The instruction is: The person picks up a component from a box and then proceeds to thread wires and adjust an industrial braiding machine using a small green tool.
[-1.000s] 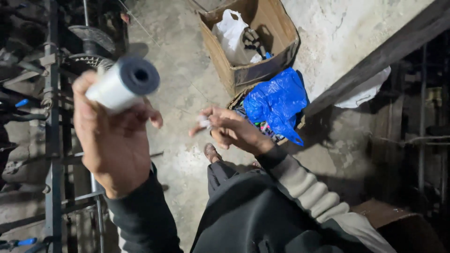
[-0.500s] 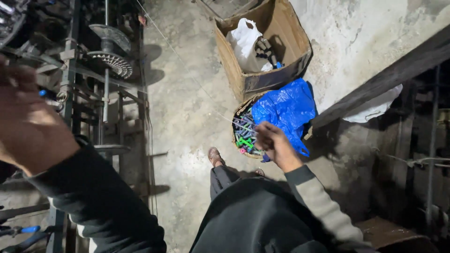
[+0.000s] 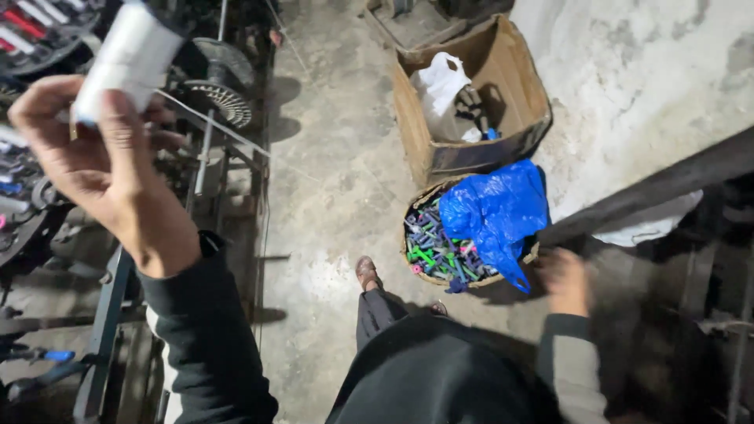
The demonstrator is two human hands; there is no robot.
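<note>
My left hand (image 3: 98,169) is raised at the upper left and grips a white spool of thread (image 3: 129,59) by its lower end, close to the metal machine frame (image 3: 216,157). A thin thread runs from the spool down to the right. My right hand (image 3: 564,279) hangs low at the right, blurred, just beside a round basket (image 3: 440,255) of coloured bobbins that is half covered by a blue plastic bag (image 3: 495,208). Whether that hand holds anything is unclear.
A torn cardboard box (image 3: 471,149) with a white bag and dark parts stands behind the basket. A dark beam (image 3: 667,184) slants across the right. My shoe (image 3: 367,272) rests on the concrete floor. Racks of coloured spools (image 3: 35,23) fill the upper left.
My left hand has risen back into view holding the white spool. My right hand has left the basket and dropped to the right of it.
</note>
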